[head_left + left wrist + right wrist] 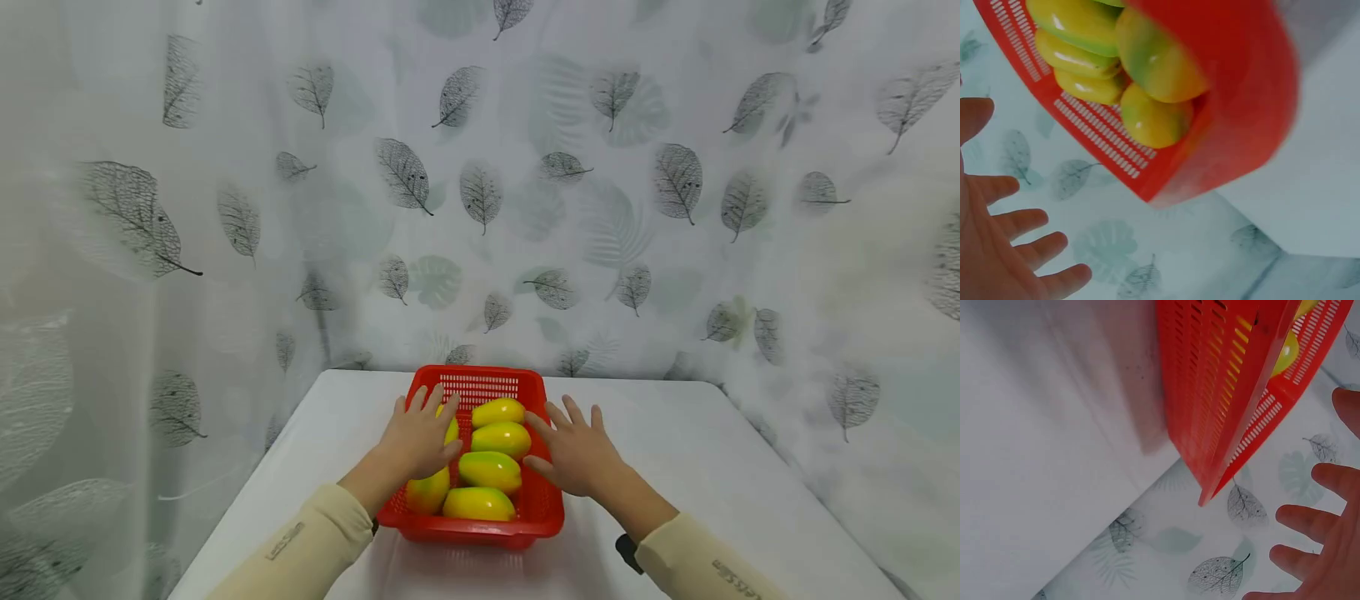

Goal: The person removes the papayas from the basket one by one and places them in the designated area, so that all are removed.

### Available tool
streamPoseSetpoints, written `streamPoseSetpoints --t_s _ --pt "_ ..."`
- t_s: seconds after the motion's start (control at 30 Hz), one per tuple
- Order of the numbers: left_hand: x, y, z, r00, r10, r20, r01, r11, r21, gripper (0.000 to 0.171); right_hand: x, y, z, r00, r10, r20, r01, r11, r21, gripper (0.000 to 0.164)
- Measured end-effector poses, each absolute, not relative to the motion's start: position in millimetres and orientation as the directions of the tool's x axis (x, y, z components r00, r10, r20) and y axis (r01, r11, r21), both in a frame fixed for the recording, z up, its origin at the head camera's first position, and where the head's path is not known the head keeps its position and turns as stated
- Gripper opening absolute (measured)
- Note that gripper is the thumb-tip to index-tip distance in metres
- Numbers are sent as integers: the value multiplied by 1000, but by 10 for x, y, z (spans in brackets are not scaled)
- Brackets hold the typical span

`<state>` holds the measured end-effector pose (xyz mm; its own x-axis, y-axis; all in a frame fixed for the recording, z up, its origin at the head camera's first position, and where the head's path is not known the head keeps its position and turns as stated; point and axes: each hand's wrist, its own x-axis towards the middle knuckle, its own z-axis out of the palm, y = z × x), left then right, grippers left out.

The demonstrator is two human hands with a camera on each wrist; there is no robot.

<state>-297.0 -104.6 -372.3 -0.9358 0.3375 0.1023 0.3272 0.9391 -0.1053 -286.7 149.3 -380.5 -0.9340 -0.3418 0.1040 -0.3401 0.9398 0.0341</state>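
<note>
A red plastic basket (472, 528) with slotted walls holds several yellow-green mangoes (491, 472). My left hand (417, 439) is spread above the basket's left side, hiding part of the mangoes there. Over the right rim hovers my right hand (576, 450), its fingers apart. The left wrist view has the left hand (1004, 250) with straight, separated fingers, apart from the basket (1241, 94) and its mangoes (1154, 122). From the right wrist, the right hand (1329, 537) also shows extended fingers, holding nothing, off the basket's slotted wall (1200, 400).
The basket stands on a white table (675, 467). Behind the table and along its sides hangs a pale curtain (480, 108) printed with grey leaves. A dark band (628, 553) circles the right wrist.
</note>
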Motion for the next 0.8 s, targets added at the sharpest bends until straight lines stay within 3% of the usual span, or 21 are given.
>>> streamPoseSetpoints --t_s 0.4,0.8 --pt "-2979 -1379 -4035 -971 226 73 229 973 39 72 -2804 1310 -3966 -923 -384 21 -383 915 -128 68" --pt "-2929 -1608 -4291 -983 174 63 179 978 105 72 -2798 1136 -4111 -866 -499 -8 -491 854 -175 67"
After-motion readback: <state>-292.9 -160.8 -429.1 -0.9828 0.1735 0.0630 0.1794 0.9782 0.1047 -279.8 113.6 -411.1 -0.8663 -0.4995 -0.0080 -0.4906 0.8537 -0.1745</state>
